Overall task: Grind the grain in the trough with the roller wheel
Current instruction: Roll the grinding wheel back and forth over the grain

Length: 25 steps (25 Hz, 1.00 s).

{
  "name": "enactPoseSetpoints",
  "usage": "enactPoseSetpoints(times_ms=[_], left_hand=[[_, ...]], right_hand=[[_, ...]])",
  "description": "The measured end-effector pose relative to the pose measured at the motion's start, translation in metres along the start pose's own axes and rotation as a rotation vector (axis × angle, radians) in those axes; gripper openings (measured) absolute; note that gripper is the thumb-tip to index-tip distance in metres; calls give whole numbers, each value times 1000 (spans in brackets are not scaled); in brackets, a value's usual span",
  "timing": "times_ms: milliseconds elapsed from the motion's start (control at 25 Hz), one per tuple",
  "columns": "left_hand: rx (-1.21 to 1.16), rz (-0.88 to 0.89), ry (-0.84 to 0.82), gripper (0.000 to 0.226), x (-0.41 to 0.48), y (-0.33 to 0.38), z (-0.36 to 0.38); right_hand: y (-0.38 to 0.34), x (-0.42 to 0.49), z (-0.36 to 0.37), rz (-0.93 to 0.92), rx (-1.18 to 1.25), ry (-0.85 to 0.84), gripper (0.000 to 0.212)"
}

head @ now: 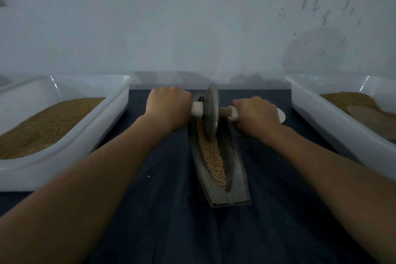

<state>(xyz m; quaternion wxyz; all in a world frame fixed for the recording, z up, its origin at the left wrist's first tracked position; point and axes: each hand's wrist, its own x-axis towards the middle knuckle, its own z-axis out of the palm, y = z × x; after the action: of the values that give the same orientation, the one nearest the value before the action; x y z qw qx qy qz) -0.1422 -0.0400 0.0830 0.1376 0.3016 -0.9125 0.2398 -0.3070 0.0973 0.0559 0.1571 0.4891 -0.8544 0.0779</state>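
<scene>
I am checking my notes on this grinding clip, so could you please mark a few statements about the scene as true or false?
1. The left hand and the right hand each grip a handle of the roller wheel. True.
2. The trough lies on a dark cloth. True.
3. The roller wheel stands at the trough's near end. False: it stands toward the far end, and grain lies in the groove nearer the person.
4. The white trays on both sides are empty. False: the left tray and the right tray both hold brown granular material.
</scene>
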Motion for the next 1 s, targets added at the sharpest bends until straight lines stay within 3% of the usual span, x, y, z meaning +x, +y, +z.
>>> enactPoseSetpoints(times_ms=[120, 200, 280, 400, 520, 600, 680, 840, 920, 1000], left_hand=[[-88, 82, 25, 10, -41, -9, 3], [-104, 200, 148, 34, -74, -15, 1], [-93, 219, 243, 42, -76, -18, -1], [-76, 53, 96, 15, -45, -11, 13], [-101, -22, -45, 18, -2, -10, 10], [-104, 5, -55, 17, -10, -10, 8], [-109, 59, 64, 15, -43, -12, 10], [-83, 169, 311, 57, -89, -15, -6], [-35, 81, 212, 50, -78, -8, -1], [-3, -11, 152, 21, -50, -2, 13]], right_hand=[[13, -47, -4, -171, -128, 211, 28], [22, -78, -11, -241, -151, 306, 25], [26, -85, -10, -236, -138, 284, 25], [13, -44, -5, -119, -179, 221, 19], [5, -3, -8, -16, -94, 36, 7], [8, -12, -9, -37, -129, 57, 9], [16, -46, -8, -128, -176, 216, 17], [27, -92, -17, -258, -53, 309, 23], [22, -77, -13, -207, -107, 304, 25], [11, -43, -5, -93, -171, 247, 21]])
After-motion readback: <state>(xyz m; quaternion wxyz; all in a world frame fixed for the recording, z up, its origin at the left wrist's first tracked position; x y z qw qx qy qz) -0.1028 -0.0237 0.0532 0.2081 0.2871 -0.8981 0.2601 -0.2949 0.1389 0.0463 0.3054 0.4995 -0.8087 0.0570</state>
